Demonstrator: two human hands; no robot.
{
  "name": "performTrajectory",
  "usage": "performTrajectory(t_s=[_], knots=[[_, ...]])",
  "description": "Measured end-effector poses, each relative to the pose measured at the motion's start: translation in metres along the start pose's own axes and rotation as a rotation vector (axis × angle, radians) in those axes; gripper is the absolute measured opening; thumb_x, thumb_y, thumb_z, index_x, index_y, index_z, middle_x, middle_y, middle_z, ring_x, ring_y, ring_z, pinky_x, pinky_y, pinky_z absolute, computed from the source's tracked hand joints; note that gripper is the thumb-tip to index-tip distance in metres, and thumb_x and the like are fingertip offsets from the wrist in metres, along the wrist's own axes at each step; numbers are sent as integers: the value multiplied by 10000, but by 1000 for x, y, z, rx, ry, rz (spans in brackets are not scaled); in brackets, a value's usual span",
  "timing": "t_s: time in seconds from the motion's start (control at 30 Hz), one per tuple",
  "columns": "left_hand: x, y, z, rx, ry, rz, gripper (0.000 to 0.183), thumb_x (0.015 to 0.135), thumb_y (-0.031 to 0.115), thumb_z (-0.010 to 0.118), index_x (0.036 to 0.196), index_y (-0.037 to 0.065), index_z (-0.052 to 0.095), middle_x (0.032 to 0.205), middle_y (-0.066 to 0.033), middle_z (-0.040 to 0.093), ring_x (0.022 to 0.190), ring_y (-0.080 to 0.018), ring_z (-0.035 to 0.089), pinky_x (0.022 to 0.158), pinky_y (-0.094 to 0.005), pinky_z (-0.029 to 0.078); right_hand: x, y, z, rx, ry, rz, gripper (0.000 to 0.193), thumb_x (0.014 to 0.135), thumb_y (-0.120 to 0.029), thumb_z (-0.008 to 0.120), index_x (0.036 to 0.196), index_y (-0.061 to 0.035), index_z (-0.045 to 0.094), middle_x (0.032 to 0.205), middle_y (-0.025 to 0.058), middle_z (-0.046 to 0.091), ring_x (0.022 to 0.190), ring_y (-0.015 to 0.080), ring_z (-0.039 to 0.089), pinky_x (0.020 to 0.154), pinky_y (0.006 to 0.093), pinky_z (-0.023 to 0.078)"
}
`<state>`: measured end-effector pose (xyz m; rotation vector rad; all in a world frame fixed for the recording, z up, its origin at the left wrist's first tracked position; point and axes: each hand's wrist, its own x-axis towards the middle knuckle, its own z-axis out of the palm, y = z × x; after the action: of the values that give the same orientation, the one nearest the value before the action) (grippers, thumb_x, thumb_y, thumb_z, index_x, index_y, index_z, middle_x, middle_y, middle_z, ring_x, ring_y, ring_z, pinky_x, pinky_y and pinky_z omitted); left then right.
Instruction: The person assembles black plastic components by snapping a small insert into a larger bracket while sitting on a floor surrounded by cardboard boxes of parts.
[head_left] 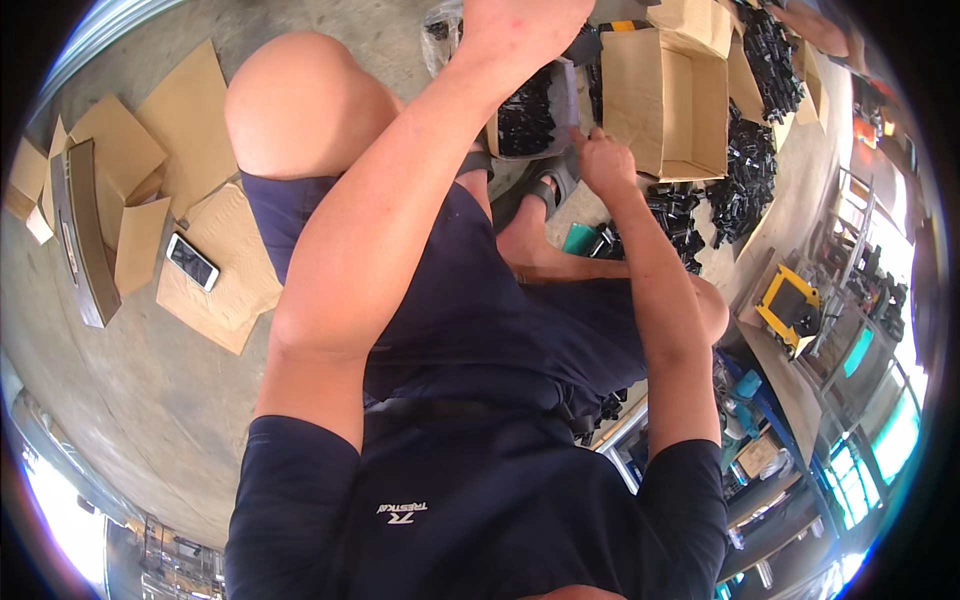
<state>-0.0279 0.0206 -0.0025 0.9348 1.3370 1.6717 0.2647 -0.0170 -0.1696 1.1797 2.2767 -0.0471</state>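
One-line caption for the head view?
Seated person's left hand and right hand at a bin of black parts beside an open cardboard box.

navy short-sleeved shirt (480, 520) with small white chest logo, navy shorts (480, 300), grey strapped sandal (553, 185).

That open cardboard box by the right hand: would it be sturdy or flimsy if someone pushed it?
The cardboard box looks empty inside, so it would probably slide easily across the concrete floor. Its thin walls and loose top flaps suggest it would flex rather than stay rigid. Standing next to the right hand, it seems light and could tip.
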Motion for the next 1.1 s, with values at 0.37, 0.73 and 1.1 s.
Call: performTrajectory(t_s=[0.37, 0.73, 1.1], knots=[[-27, -27, 19, 344, -248, 50, 724, 831, 190, 822, 1448, 144, 447, 1177, -234, 724, 959, -340, 751, 813, -388, 594, -48, -27, -84, 1083, 497, 138, 176, 876, -13, 695, 1049, -6, 729, 899, 121, 681, 765, 239, 663, 704, 349, 532], [-62, -28, 45, 522, -442, 441, 846, 819, 55, 799, 1558, 114, 390, 1089, -157, 737, 989, -354, 710, 845, -425, 586, -108, 17, -198, 1413, 856, 148, 178, 953, 25, 683, 1127, -5, 708, 940, 4, 635, 702, 52, 552, 640, 206, 473], [-68, -23, 41, 547, -457, 491, 904, 807, 34, 792, 1588, 115, 343, 1073, -129, 735, 947, -329, 699, 800, -408, 588, -107, 20, -232, 1044, 890, 49, 161, 906, 5, 719, 1060, -41, 740, 975, 79, 717, 846, 172, 692, 723, 300, 548]])
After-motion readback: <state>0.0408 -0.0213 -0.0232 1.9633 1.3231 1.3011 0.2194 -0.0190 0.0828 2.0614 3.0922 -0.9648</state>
